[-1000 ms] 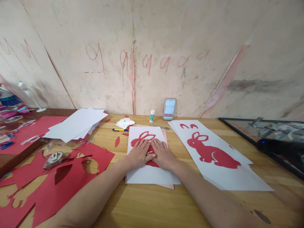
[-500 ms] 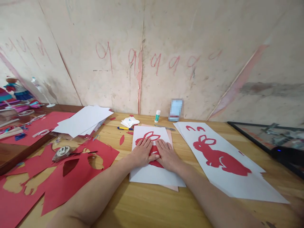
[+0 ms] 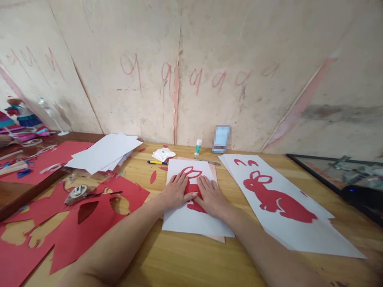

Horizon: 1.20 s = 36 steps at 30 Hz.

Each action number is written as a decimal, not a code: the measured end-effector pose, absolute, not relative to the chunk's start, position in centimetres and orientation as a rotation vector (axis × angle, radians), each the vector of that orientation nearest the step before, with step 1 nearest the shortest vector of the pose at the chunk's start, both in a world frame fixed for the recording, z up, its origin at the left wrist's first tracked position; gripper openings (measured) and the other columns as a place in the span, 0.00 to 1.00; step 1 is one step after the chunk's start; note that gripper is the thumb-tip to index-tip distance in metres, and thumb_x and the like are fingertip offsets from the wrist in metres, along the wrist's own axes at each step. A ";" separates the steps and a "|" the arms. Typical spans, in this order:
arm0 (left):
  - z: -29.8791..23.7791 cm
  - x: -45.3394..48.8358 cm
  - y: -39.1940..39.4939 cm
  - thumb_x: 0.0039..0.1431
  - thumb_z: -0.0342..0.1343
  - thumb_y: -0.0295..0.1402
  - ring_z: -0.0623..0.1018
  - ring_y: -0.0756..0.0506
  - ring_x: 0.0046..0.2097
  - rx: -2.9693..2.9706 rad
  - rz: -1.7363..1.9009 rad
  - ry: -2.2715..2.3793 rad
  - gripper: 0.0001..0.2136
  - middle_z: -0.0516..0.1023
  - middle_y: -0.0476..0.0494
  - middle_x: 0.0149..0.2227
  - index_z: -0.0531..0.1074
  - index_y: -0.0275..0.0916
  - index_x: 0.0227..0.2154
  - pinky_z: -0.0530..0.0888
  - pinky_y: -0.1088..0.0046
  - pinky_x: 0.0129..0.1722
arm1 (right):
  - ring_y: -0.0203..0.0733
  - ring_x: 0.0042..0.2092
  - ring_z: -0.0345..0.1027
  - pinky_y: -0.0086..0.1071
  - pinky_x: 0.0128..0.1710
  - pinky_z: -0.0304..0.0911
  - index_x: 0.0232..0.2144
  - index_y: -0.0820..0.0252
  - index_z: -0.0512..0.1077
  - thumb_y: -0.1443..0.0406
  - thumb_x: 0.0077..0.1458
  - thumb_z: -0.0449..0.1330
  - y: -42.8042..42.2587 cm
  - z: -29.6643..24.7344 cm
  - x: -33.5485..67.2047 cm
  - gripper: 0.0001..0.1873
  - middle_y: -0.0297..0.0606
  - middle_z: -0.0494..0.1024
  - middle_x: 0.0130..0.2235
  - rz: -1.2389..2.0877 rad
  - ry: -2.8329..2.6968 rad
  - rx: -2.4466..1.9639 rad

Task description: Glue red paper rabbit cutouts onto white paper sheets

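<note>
Red paper rabbit (image 3: 194, 186): lying on the white sheet (image 3: 185, 223) | left hand (image 3: 175, 191): sliding leftward since the earlier frame, now covering the rabbit's face and baring more body | right hand (image 3: 213, 197): staying pressed on the rabbit | both grips: released, fingers lying flat | glue stick (image 3: 198, 148): standing beyond the white sheet's far edge

across the wall (image 3: 227, 36), a row of red hand-drawn marks (image 3: 197, 83) is running, each resembling a "9" or a "q"; similar red strokes (image 3: 54, 61) are slanting at the far left. the glue stick (image 3: 198, 147) is bearing a green label too small to read, while the phone (image 3: 221, 138) is showing only a pixelated screen.
</note>
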<state>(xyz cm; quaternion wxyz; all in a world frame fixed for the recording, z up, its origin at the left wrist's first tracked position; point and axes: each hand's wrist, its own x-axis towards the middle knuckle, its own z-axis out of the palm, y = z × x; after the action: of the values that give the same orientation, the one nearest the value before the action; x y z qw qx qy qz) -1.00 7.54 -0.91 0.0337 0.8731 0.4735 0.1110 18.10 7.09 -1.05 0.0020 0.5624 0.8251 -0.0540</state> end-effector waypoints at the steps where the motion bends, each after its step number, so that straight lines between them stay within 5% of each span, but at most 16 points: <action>1: -1.0 -1.1 7.6 0.64 0.32 0.59 0.53 0.33 0.69 2.685 0.337 1.456 0.39 0.52 0.27 0.68 0.55 0.30 0.65 0.56 0.50 0.64 | 0.52 0.71 0.31 0.51 0.68 0.33 0.69 0.75 0.44 0.44 0.63 0.36 7.1 -1.0 18.1 0.46 0.52 0.40 0.71 -0.166 2.580 1.772; 36: -1.2 -1.2 7.8 0.66 0.32 0.57 0.52 0.34 0.69 2.738 0.341 1.437 0.38 0.53 0.29 0.68 0.54 0.30 0.65 0.56 0.51 0.65 | 0.51 0.71 0.29 0.51 0.68 0.31 0.69 0.73 0.42 0.43 0.63 0.35 6.3 0.7 17.8 0.46 0.52 0.39 0.71 -0.261 2.542 1.785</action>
<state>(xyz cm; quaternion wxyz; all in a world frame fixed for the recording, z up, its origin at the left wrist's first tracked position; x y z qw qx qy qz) -1.18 7.80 -1.24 0.0152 0.8801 0.4617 0.1097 17.82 6.32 0.68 0.0123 0.5727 0.8154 -0.0837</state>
